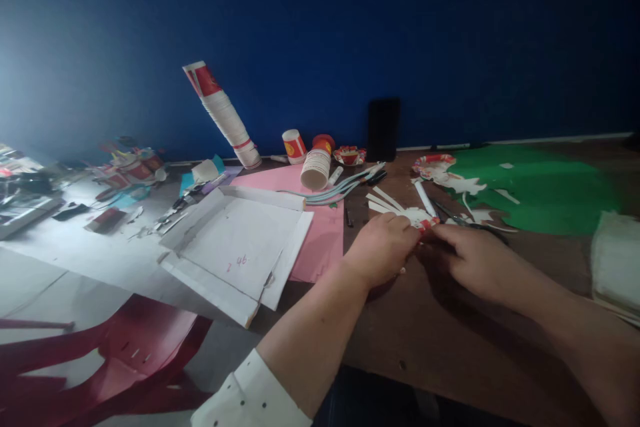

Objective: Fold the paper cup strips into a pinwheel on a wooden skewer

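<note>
L hand (pixel 384 245) & R hand (pixel 467 252) both pinch the cut paper cup (pixel 416 215), so uneven tugging could prob. rip its thin strips (pixel 383 204).

- The worktop (pixel 475 333) is dark brown.
- A pink sheet (pixel 323 243) lies partly under a shallow white cardboard tray (pixel 235 233).
- A small black piece (pixel 349 217) lies just right of the pink sheet.
- A green sheet (pixel 555 193) lies flat toward the right rear.
- A dark, phone-shaped slab (pixel 384 130) stands upright near the back.
- A white stick (pixel 425 199) rests left of the green sheet.
</note>
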Demonstrator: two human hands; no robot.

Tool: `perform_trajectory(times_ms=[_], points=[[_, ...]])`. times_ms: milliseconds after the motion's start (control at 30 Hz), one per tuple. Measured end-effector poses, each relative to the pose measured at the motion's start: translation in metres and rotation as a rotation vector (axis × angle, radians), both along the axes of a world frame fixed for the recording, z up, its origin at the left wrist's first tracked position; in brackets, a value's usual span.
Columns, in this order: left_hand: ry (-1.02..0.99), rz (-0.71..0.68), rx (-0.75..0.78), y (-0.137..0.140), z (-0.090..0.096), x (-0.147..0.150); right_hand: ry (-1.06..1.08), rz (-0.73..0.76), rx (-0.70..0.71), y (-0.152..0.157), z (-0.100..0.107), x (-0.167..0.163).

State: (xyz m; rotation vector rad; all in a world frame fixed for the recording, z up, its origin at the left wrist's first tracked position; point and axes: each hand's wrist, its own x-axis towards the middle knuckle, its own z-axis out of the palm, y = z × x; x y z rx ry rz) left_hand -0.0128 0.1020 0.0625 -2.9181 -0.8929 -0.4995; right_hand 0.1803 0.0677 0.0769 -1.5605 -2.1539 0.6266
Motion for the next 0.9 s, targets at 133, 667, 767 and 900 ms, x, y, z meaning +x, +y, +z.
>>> perform_trajectory(times_ms=[133,667,767,900], points=[[0.018,0.002,-0.004,0.0,0.0,0.0,0.009,0.016,-0.024,0.001,-0.001,0.0],[0.066,0.047,-0.017,-0.001,0.004,0.0,0.045,-0.019,-0.03,-0.001,-0.008,0.001],[0.063,0.039,-0.021,0.0,0.003,0.0,0.029,-0.003,-0.021,0.0,-0.009,0.004],[0.071,0.03,-0.023,0.0,0.002,0.0,0.012,0.003,-0.011,0.001,-0.009,0.007]])
